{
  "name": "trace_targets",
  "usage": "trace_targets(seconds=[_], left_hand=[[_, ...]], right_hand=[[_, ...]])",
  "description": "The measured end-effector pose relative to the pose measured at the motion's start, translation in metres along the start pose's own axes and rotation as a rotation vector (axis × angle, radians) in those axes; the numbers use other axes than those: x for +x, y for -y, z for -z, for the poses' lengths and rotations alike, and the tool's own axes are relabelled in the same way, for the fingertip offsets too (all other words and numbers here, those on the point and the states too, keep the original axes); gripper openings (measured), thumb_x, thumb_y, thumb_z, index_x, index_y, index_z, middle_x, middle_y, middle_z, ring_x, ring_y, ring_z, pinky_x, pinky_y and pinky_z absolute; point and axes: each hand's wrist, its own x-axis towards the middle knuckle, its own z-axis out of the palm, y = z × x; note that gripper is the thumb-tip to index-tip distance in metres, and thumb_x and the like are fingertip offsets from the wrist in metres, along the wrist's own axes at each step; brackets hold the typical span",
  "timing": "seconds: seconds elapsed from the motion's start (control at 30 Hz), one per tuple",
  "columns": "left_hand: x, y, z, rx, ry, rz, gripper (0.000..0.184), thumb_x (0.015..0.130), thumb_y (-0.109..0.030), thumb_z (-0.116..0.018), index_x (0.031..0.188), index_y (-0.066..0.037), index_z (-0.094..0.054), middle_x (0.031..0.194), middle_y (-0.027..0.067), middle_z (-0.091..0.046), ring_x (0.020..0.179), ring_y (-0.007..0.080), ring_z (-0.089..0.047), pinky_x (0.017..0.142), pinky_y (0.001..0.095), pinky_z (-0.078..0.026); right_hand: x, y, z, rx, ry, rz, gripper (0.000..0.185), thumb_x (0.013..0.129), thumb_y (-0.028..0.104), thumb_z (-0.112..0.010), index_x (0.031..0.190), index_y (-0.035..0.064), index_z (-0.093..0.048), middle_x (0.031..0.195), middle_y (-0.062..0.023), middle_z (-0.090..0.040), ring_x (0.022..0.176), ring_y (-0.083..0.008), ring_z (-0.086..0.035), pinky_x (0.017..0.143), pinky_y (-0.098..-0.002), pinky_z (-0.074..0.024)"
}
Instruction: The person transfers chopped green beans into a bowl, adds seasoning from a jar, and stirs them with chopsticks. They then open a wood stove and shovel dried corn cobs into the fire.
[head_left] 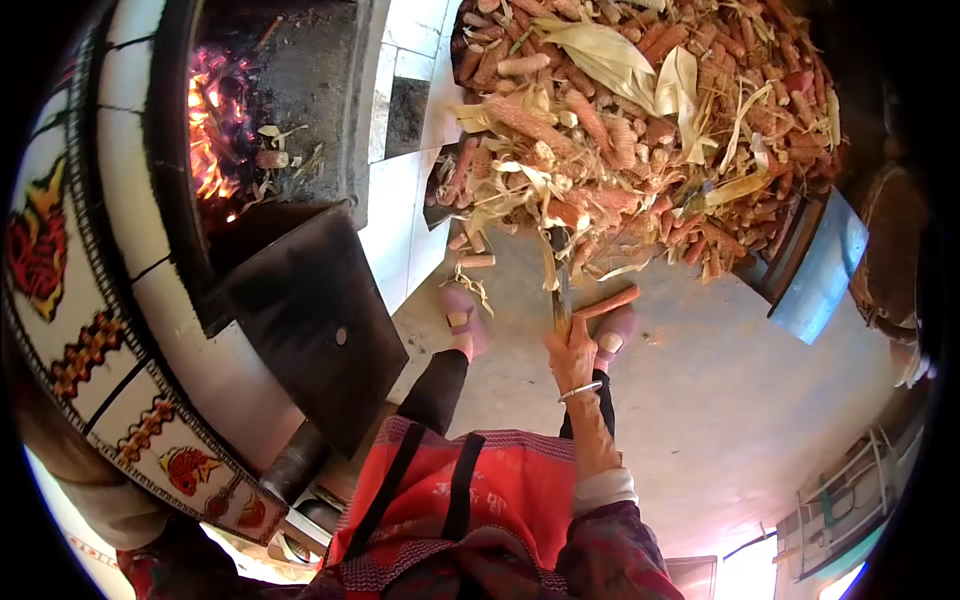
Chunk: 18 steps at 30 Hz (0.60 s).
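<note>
My right hand [572, 358], with a bracelet at the wrist, is closed around the handle of a long-handled tool [561, 285]. A dark metal shaft runs from it into the heap of corn cobs [620, 150], where cobs and husks hide its far end. One reddish cob [608, 302] slants out beside my fingers; I cannot tell whether they touch it. My left hand is out of sight; only the left sleeve [170, 560] shows at the lower left. Flames burn in the open stove [300, 150] at the upper left, with a few cobs and husks inside its mouth.
The stove's dark metal door [310, 320] hangs open on my left, beside white tiles [405, 220]. My feet in pink shoes [462, 315] stand before the heap. A blue panel [825, 265] borders the heap at right. A red apron [510, 490] covers my lap.
</note>
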Motion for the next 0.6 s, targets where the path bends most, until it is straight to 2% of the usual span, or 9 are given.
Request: trace_targets(seconds=[0.07, 0.1, 0.2, 0.27, 0.37, 0.4, 0.47, 0.53, 0.6], left_hand=[[-0.002, 0.001, -0.009, -0.068, -0.046, 0.040, 0.021, 0.095, -0.008, -0.046, 0.074, -0.008, -0.042, 0.072, 0.0011, -0.044, 0.064, 0.0109, -0.044, 0.059, 0.0232, -0.041], [-0.002, 0.002, -0.009, 0.028, -0.163, -0.116, 0.023, 0.095, -0.010, -0.046, 0.073, -0.008, -0.042, 0.070, 0.0014, -0.044, 0.062, 0.0099, -0.044, 0.057, 0.0226, -0.040], [-0.004, 0.001, 0.000, 0.059, -0.002, -0.051, 0.022, 0.093, -0.011, -0.049, 0.072, -0.008, -0.043, 0.069, 0.0031, -0.047, 0.061, 0.0097, -0.045, 0.055, 0.0210, -0.041], [-0.012, 0.011, 0.015, 0.232, -0.062, -0.181, 0.010, 0.094, -0.012, -0.049, 0.091, -0.003, -0.048, 0.085, 0.0076, -0.053, 0.076, 0.0120, -0.052, 0.068, 0.0218, -0.044], [-0.010, 0.013, 0.045, 0.503, -0.155, -0.372, 0.030, 0.096, -0.014, -0.050, 0.119, 0.005, -0.055, 0.109, 0.0144, -0.063, 0.100, 0.0155, -0.061, 0.087, 0.0232, -0.048], [0.008, 0.009, 0.052, 0.212, 0.092, -0.196, 0.029, 0.096, -0.013, -0.050, 0.117, 0.006, -0.055, 0.109, 0.0141, -0.064, 0.097, 0.0147, -0.061, 0.085, 0.0237, -0.048], [0.005, 0.014, 0.027, 0.229, -0.072, -0.329, 0.016, 0.092, -0.012, -0.052, 0.098, 0.003, -0.054, 0.093, 0.0130, -0.060, 0.081, 0.0141, -0.057, 0.071, 0.0235, -0.047], [0.010, 0.018, -0.001, 0.234, -0.175, -0.409, 0.014, 0.088, -0.011, -0.053, 0.079, 0.000, -0.052, 0.077, 0.0120, -0.057, 0.064, 0.0136, -0.052, 0.058, 0.0233, -0.046], [0.002, 0.022, -0.014, 0.034, -0.186, -0.462, 0.012, 0.094, -0.009, -0.047, 0.089, 0.001, -0.053, 0.076, 0.0083, -0.057, 0.063, 0.0093, -0.054, 0.059, 0.0185, -0.048]], right_hand=[[-0.013, 0.012, 0.012, 0.001, 0.014, -0.069, 0.033, 0.073, 0.020, -0.065, 0.094, 0.0010, -0.049, 0.067, -0.0222, -0.056, 0.064, -0.0427, -0.058, 0.058, -0.0475, -0.0463], [-0.019, 0.023, 0.019, -0.002, 0.009, -0.058, 0.033, 0.073, 0.020, -0.065, 0.094, 0.0010, -0.049, 0.067, -0.0222, -0.056, 0.064, -0.0427, -0.058, 0.058, -0.0475, -0.0463], [-0.037, 0.057, 0.041, -0.128, -0.022, 0.110, 0.033, 0.073, 0.020, -0.066, 0.095, 0.0014, -0.049, 0.067, -0.0217, -0.057, 0.064, -0.0415, -0.058, 0.058, -0.0464, -0.0463], [-0.043, 0.070, 0.053, -0.158, -0.063, 0.167, 0.033, 0.071, 0.021, -0.068, 0.092, 0.0027, -0.050, 0.066, -0.0176, -0.054, 0.062, -0.0373, -0.056, 0.057, -0.0441, -0.0447], [-0.048, 0.084, 0.072, -0.170, -0.098, 0.254, 0.032, 0.070, 0.020, -0.068, 0.093, 0.0039, -0.053, 0.067, -0.0149, -0.054, 0.061, -0.0311, -0.055, 0.058, -0.0414, -0.0444], [-0.053, 0.095, 0.082, -0.170, -0.044, 0.181, 0.033, 0.072, 0.018, -0.066, 0.098, 0.0035, -0.053, 0.070, -0.0185, -0.056, 0.065, -0.0357, -0.057, 0.060, -0.0438, -0.0457], [-0.061, 0.122, 0.102, -0.181, 0.006, 0.140, 0.036, 0.074, 0.016, -0.063, 0.106, 0.0025, -0.054, 0.074, -0.0227, -0.059, 0.069, -0.0399, -0.060, 0.062, -0.0457, -0.0477], [-0.071, 0.147, 0.124, -0.193, 0.070, 0.220, 0.030, 0.074, 0.013, -0.061, 0.101, 0.0012, -0.053, 0.070, -0.0222, -0.059, 0.065, -0.0395, -0.061, 0.059, -0.0446, -0.0480], [-0.077, 0.182, 0.139, -0.187, 0.129, 0.209, 0.029, 0.074, 0.012, -0.061, 0.099, 0.0010, -0.052, 0.069, -0.0218, -0.059, 0.064, -0.0397, -0.060, 0.058, -0.0443, -0.0479]])
